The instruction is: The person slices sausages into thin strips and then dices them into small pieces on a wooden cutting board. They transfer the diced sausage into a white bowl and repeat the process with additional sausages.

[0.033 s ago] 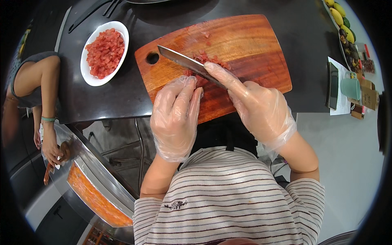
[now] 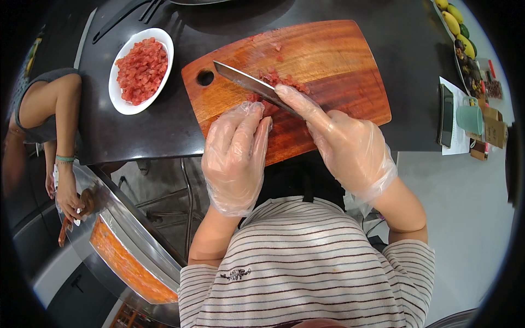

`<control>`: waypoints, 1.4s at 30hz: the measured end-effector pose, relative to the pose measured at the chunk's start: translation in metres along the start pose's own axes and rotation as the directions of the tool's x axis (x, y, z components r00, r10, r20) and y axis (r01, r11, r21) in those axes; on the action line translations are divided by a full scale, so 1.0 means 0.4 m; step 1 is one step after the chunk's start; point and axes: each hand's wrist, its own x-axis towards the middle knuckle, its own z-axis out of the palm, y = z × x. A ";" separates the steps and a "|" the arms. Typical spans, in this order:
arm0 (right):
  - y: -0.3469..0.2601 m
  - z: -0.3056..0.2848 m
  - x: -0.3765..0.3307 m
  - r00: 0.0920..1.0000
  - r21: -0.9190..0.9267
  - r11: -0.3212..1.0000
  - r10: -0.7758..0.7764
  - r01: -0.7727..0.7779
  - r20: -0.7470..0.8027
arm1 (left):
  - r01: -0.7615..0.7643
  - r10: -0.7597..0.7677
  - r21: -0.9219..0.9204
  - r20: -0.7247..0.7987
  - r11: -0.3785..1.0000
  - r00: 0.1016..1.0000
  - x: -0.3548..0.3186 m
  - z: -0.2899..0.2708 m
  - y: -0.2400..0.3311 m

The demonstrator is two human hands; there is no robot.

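Observation:
My right hand (image 2: 350, 143), in a clear plastic glove, grips a knife (image 2: 249, 80), its index finger stretched along the blade's spine. The handle is hidden inside the hand. The blade slants over a wooden cutting board (image 2: 333, 60), its tip toward the far left. My left hand (image 2: 234, 158), gloved too, has its fingers curled and pressed on a red piece, seemingly tomato (image 2: 266, 108), close beside the blade. Small chopped red bits (image 2: 290, 82) lie just beyond the blade. A white oval bowl (image 2: 119, 105) of red diced pieces stands left of the board.
A black utensil (image 2: 117, 23) and a dark pan (image 2: 199, 1) are at the far edge. Right of the board are a phone (image 2: 446, 117), a green cup (image 2: 469, 117) and fruit (image 2: 451, 23). Another person's hand (image 2: 70, 203) is by a metal tray of orange food (image 2: 123, 262), lower left.

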 end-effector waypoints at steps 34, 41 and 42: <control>-0.012 -0.020 0.032 0.988 -0.164 0.974 -0.150 0.155 0.045 | 0.010 -0.009 -0.044 0.035 0.999 0.999 -0.007 -0.008 -0.008; 0.039 -0.038 -0.039 0.998 -0.006 1.000 -0.022 0.023 0.065 | 0.002 -0.004 -0.059 -0.043 0.998 0.999 -0.015 0.002 -0.016; 0.037 -0.038 -0.038 0.999 0.007 1.000 -0.012 0.012 0.049 | -0.007 0.004 -0.058 -0.053 0.998 0.999 -0.013 0.003 -0.017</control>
